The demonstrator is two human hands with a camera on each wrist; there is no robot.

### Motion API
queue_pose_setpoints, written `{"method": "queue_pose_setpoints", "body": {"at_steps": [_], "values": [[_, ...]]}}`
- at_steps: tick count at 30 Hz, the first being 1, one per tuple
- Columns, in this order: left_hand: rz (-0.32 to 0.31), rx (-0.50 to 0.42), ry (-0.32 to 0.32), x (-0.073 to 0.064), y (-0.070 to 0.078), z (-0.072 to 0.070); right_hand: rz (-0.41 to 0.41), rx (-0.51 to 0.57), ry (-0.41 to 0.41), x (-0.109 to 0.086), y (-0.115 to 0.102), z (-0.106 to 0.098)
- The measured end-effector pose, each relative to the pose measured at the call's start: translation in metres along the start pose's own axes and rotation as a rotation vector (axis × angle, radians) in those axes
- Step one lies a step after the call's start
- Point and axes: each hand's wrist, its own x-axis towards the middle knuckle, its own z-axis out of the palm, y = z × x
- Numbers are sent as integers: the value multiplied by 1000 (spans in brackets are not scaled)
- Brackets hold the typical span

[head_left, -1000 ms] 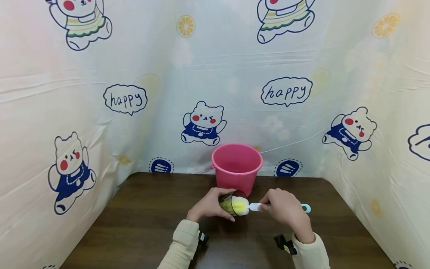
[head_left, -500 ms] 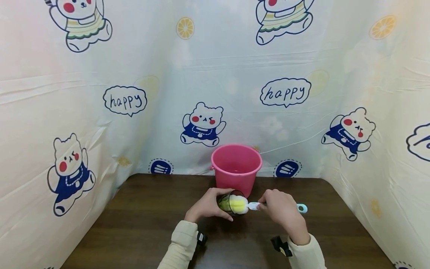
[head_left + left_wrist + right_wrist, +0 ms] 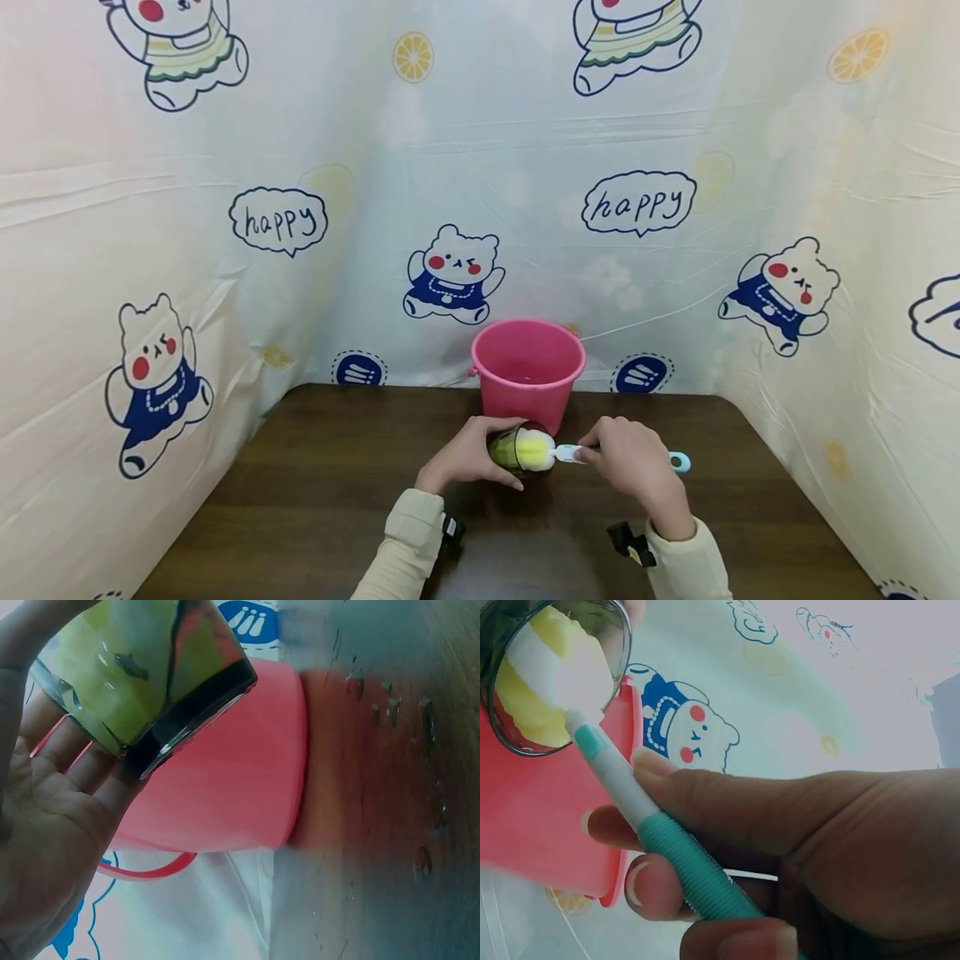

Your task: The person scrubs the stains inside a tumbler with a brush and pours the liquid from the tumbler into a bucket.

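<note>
My left hand (image 3: 472, 454) grips a clear, dark-tinted glass (image 3: 127, 667) tipped on its side above the table, mouth toward the right. In my right hand (image 3: 633, 462) is a sponge bottle brush with a white and teal handle (image 3: 694, 862), fingers and thumb curled round the grip. The brush's yellow and white sponge head (image 3: 555, 679) sits inside the glass, with part of it out at the rim in the head view. The handle's looped end (image 3: 680, 462) sticks out past my right hand.
A pink bucket (image 3: 528, 400) stands just behind the glass, near the table's back edge. Water drops (image 3: 427, 724) lie on the dark wooden table (image 3: 322, 500). A printed curtain (image 3: 360, 250) hangs behind and along both sides.
The brush and my right hand shift slightly left, then a little right again. My left hand keeps its grip on the glass, which moves only slightly.
</note>
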Motion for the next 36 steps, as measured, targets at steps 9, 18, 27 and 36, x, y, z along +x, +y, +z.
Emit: {"method": "queue_pose_setpoints", "body": {"at_steps": [9, 18, 27, 36], "values": [[13, 10, -15, -2, 0, -3, 2, 24, -77, -1, -2, -2], [-11, 17, 6, -3, 2, -6, -14, 71, -63, 2, 0, -4], [7, -7, -12, -2, 2, 0, 32, 52, -47, 3, 3, 0], [-19, 8, -49, -3, 1, 2, -18, 42, -109, 2, 2, 2]]}}
